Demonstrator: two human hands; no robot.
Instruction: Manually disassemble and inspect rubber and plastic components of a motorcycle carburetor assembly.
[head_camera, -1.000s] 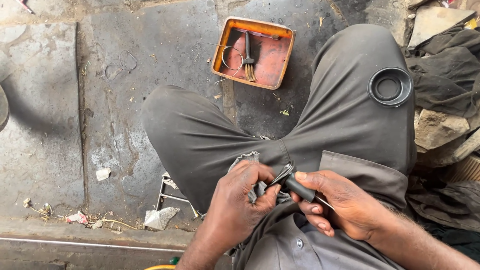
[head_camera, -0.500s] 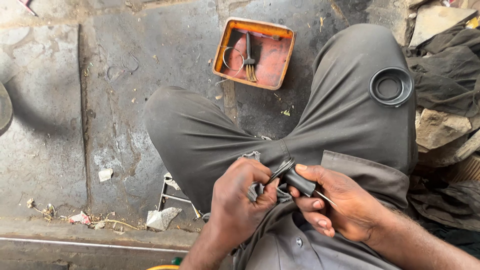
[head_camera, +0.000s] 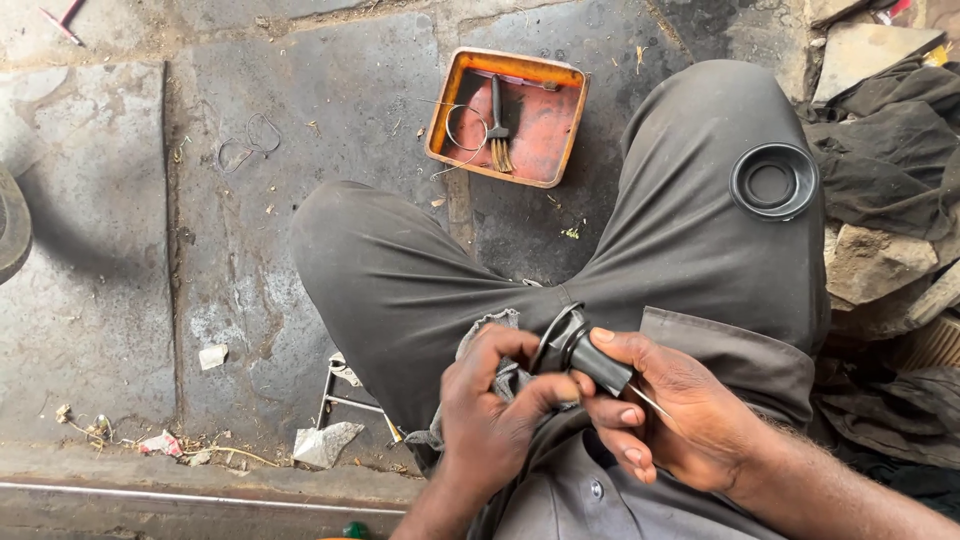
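My left hand (head_camera: 493, 412) and my right hand (head_camera: 668, 410) meet over my lap, low in the head view. Both grip a small black cylindrical part (head_camera: 592, 358) with a thin dark ring or band (head_camera: 553, 333) looped at its upper end. My left thumb and fingers press on the ring end, with a grey rag (head_camera: 487, 345) bunched under that hand. My right hand wraps the cylinder's lower end, and a thin metal pin (head_camera: 652, 400) sticks out past its fingers. A round black rubber cap (head_camera: 773, 181) rests on my right knee.
I sit cross-legged in grey trousers on a stained concrete floor (head_camera: 250, 220). An orange metal tray (head_camera: 563, 110) with a small brush (head_camera: 497, 135) and wire loop lies ahead. Dark cloths and stones (head_camera: 880, 260) pile up at the right. Metal bracket and paper scraps (head_camera: 335, 420) lie left of my thigh.
The black part has tilted and shifted slightly in my hands, and my left fingers have closed more tightly over its ring end. Everything around stays put.
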